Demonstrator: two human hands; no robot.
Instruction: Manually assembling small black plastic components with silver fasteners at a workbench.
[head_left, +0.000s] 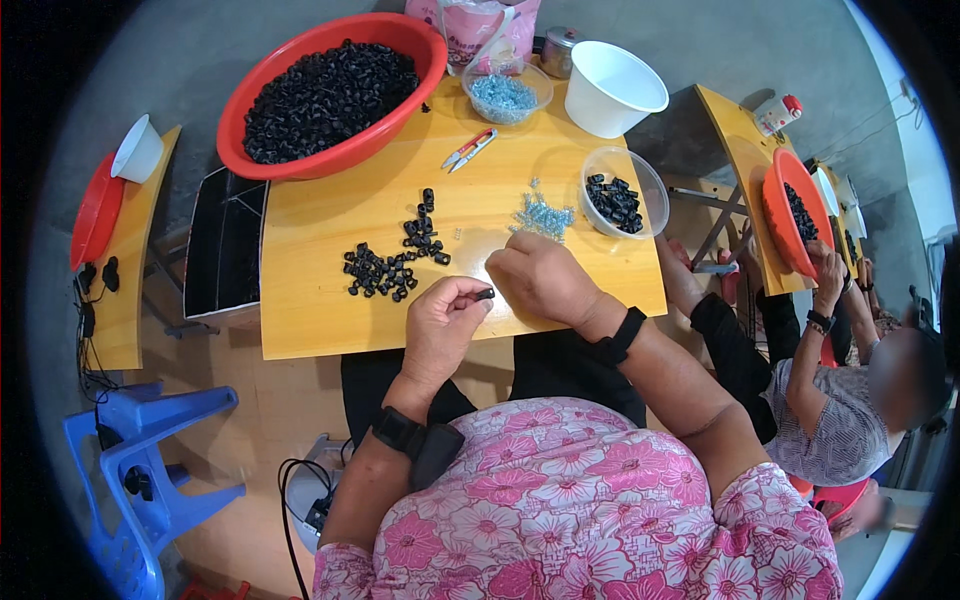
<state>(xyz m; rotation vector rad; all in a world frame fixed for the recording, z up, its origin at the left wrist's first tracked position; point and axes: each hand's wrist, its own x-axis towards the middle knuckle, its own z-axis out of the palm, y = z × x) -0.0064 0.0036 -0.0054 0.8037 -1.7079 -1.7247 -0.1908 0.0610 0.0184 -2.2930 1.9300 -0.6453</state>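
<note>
My left hand (445, 322) pinches a small black plastic part (484, 294) between thumb and fingertips, over the front of the yellow table (330, 325). Close by on the right, my right hand (550, 280) is closed with its fingertips bent down; whatever they hold is hidden. Loose black parts (380, 270) lie in a pile left of my left hand, with more trailing away behind it. Beyond my right hand is a heap of small clear bluish pieces (543, 217). A clear tub of black parts (612, 203) sits at the table's right edge.
A large red basin (232, 135) heaped with black parts stands at the far left. Behind are thread snips (468, 150), a bowl of clear pieces (502, 97) and a white bucket (612, 90). A blue plastic chair (150, 450) is at left; another person (840, 400) sits at right.
</note>
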